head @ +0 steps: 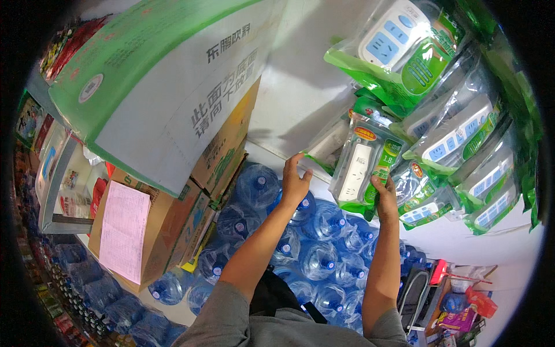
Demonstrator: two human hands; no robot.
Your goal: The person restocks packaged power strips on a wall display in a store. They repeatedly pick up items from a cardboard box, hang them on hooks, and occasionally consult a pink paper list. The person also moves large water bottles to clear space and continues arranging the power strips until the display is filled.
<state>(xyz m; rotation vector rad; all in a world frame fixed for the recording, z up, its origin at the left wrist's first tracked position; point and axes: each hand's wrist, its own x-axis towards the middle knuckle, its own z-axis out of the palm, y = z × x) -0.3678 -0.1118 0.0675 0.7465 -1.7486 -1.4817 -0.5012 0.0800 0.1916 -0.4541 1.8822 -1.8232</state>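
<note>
My right hand grips the lower right edge of a packaged power strip, its thumb on the green card front. The strip is white and sits in a clear plastic pack with green trim. I cannot tell if the pack still hangs from a hook. My left hand is raised to the left of it, fingers apart and holding nothing. Its fingertips are near the green edge of another hanging pack, but contact is unclear. More packaged power strips hang on the right, some with blue socket faces.
Large blue water bottles in plastic wrap cover the floor below my arms. Stacked cardboard boxes rise on the left, one bearing a pink sheet. A big green and white carton juts out above them. A white wall stands ahead.
</note>
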